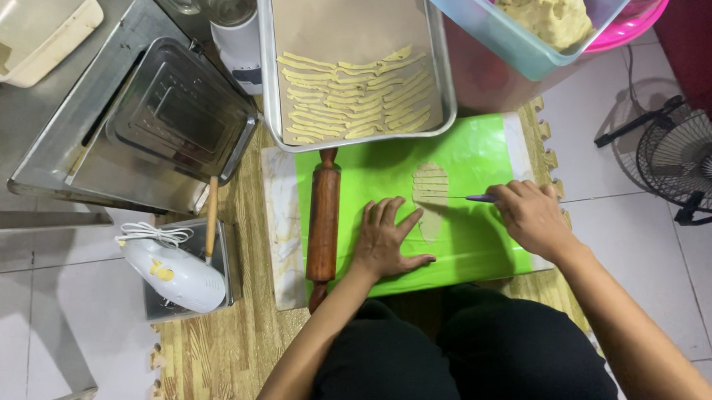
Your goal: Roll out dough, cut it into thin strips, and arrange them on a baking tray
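A flattened oval of pale dough (430, 197) lies on a bright green mat (474, 151), its upper half cut into crosswise strips. My right hand (530, 214) grips a thin knife with a purple handle (479, 197), its blade lying across the dough. My left hand (387, 240) rests flat on the mat, fingers spread, just left of the dough. A metal baking tray (270, 76) lined with brown paper, beyond the mat, holds several rows of cut dough strips (357, 96).
A wooden rolling pin (323, 219) lies along the mat's left edge. A blue tub (476, 19) with a dough lump stands at top right over a pink basin. At left are stacked metal trays (140, 113) and a white hand mixer (175, 272). A floor fan (690, 161) stands right.
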